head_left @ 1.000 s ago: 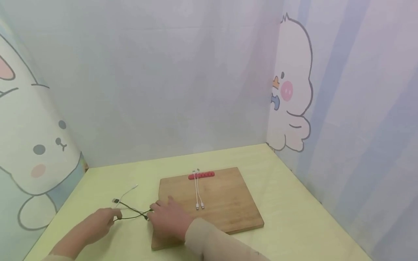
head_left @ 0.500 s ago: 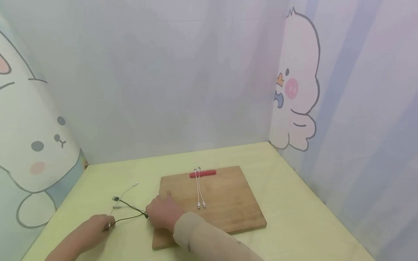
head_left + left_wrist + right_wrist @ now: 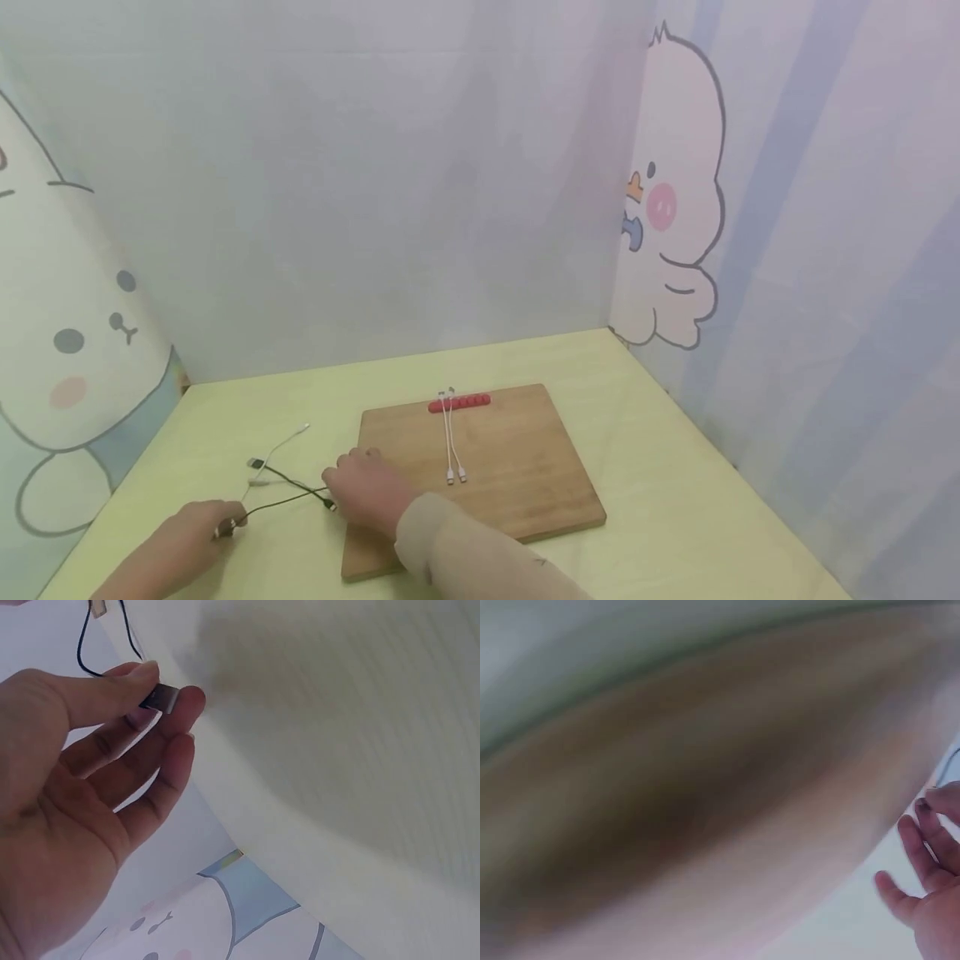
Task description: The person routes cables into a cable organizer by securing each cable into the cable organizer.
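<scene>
My left hand [image 3: 191, 533] is at the table's left front, pinching the USB plug [image 3: 160, 697] of a black cable between thumb and fingers. That black cable [image 3: 277, 502] runs right to my right hand [image 3: 371, 492], whose thumb and finger pinch its other end over the board's left edge. In the right wrist view the right hand [image 3: 937, 862] shows only at the edge, with something small and dark at its fingertips. A second black cable [image 3: 288, 482] lies between the hands, crossing a white cable [image 3: 277, 446] on the table.
A wooden board [image 3: 517, 467] lies on the pale yellow table [image 3: 660, 500]. On its far edge sits a red cable holder [image 3: 468, 402], with two white cables [image 3: 451, 442] laid across it. Printed curtains [image 3: 375, 208] stand behind and at both sides.
My left hand has moved left and towards the front edge along the black cable, and its USB plug now shows in the fingers. My right hand has shifted slightly left.
</scene>
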`<state>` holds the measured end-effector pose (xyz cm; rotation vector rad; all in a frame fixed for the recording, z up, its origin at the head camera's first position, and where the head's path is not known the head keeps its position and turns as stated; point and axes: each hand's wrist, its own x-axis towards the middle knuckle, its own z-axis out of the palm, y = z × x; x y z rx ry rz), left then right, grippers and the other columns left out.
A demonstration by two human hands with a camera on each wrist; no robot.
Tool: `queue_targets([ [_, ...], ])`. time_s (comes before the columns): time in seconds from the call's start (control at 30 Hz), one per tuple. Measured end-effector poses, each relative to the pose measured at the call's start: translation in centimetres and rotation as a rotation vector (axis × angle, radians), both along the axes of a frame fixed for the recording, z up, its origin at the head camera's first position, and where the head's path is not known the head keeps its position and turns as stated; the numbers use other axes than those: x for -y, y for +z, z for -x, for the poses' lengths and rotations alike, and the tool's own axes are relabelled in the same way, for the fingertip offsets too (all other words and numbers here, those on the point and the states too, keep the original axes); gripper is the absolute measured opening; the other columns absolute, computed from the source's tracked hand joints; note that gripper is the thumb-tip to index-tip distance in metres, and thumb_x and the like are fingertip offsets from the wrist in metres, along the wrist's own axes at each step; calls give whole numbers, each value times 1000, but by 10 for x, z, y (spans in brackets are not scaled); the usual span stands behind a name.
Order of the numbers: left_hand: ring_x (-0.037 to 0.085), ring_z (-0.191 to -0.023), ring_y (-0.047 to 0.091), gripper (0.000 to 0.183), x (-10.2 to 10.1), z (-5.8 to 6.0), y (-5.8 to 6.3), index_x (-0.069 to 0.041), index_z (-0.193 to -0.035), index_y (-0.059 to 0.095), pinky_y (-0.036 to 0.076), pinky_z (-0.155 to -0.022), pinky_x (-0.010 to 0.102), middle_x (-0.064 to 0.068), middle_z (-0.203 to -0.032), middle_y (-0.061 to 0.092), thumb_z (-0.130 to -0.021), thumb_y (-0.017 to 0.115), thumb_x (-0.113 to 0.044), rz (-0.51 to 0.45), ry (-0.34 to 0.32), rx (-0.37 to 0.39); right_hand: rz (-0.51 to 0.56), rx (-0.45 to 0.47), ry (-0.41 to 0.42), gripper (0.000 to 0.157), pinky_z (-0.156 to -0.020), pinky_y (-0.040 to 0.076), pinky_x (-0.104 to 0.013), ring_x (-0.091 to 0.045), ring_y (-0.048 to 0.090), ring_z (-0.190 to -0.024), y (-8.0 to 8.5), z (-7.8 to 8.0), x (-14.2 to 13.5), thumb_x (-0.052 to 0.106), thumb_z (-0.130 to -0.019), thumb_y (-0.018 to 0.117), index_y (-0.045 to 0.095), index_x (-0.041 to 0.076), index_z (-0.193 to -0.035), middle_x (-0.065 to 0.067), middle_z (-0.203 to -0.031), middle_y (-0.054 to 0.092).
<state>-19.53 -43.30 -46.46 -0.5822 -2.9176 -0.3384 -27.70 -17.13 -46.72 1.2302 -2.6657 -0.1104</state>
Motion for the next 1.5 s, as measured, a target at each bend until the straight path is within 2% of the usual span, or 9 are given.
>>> queue_targets([
  [0.13,-6,-71,50,26,0,0,11,-21,-86,66,48,-62,26,-16,-80,63,-72,75,-1,4,42,26,39,-18,122,22,-76,44,-20,-2,52,-81,8,5,-15,27,-95,60,61,36,-115,14,-96,60],
  [0.37,-10,-67,46,33,5,0,22,-23,-83,64,42,-56,21,-19,-74,60,-69,75,5,-69,32,-56,67,36,333,24,-83,45,-10,1,53,-90,13,9,-32,22,-94,60,68,32,-114,15,-107,58],
  [0.53,-11,-67,47,22,7,-1,31,-20,-85,65,41,-56,21,-17,-75,63,-74,77,-5,-77,101,8,48,12,425,28,-88,42,-8,2,53,-95,21,0,-40,18,-93,62,66,32,-117,18,-110,60],
  [0.63,-10,-67,48,21,4,-1,36,-22,-81,65,42,-57,22,-15,-76,64,-75,76,-5,-68,142,32,19,-12,437,34,-90,41,-7,4,53,-99,26,-10,-45,17,-93,62,62,32,-123,21,-113,60],
  [0.73,-8,-68,50,20,-1,3,41,-22,-79,66,44,-58,23,-12,-76,66,-75,76,-5,-73,169,26,37,27,400,37,-86,42,-7,6,51,-96,29,-18,-49,24,-88,64,60,32,-124,22,-109,59],
  [0.93,3,-72,63,12,-11,12,50,-14,-86,72,50,-61,26,-2,-84,73,-77,74,-7,-83,249,28,147,127,350,21,-87,39,-2,9,51,-96,32,-22,-54,27,-99,56,64,30,-118,23,-105,60],
  [1.2,25,-80,69,10,-23,27,58,-10,-88,74,54,-68,42,6,-87,75,-79,72,-7,-112,293,34,84,44,458,27,-94,38,-3,5,55,-105,35,-26,-60,23,-97,60,64,25,-124,19,-111,65],
  [1.33,28,-84,70,9,-30,36,61,-9,-90,74,55,-71,47,7,-90,75,-81,71,-10,-147,314,107,15,-27,486,27,-93,39,-3,4,56,-105,41,-32,-64,23,-97,61,64,24,-124,17,-112,65],
  [1.5,31,-90,70,16,-37,50,67,-7,-98,74,56,-73,46,12,-98,75,-84,71,-14,-218,320,212,-62,-111,504,22,-86,43,-6,3,56,-96,49,-40,-70,22,-96,60,66,26,-117,17,-106,66],
])
